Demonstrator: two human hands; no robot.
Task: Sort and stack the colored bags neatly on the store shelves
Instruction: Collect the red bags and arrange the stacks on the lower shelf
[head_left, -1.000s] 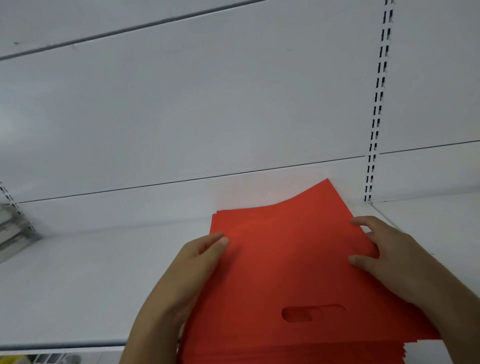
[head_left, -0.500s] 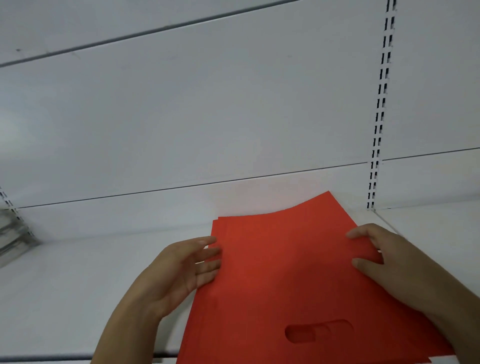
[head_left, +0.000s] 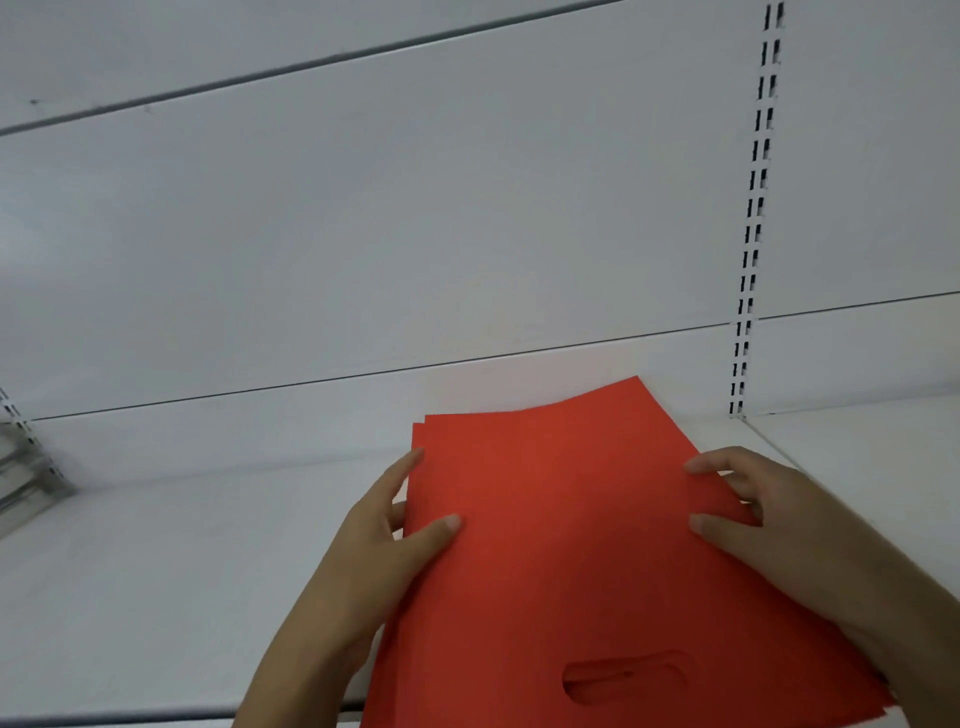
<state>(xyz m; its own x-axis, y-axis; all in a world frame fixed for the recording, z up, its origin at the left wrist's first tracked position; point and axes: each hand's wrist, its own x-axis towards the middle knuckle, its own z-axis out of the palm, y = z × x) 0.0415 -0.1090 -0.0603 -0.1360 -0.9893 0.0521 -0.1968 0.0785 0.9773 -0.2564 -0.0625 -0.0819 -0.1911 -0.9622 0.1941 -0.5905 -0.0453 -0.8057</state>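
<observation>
A stack of flat red bags (head_left: 561, 545) with an oval handle cut-out near the front lies on the white shelf (head_left: 182, 582). The top bag sits skewed, its far right corner poking out past the ones below. My left hand (head_left: 384, 551) holds the stack's left edge, thumb on top and fingers along the side. At the right edge my right hand (head_left: 769, 519) has its thumb on top and its curled fingers over the edge.
The white back panel (head_left: 415, 234) rises behind the stack. A slotted upright (head_left: 753, 234) stands at the right, with another shelf bay (head_left: 872, 457) beyond it. Grey metal brackets (head_left: 26, 467) show at the far left. The shelf's front edge runs along the bottom.
My left hand has shifted from lying beside the stack to gripping its left edge with the thumb on top. The red stack has slid slightly back, and the top bag's corner sticks out less.
</observation>
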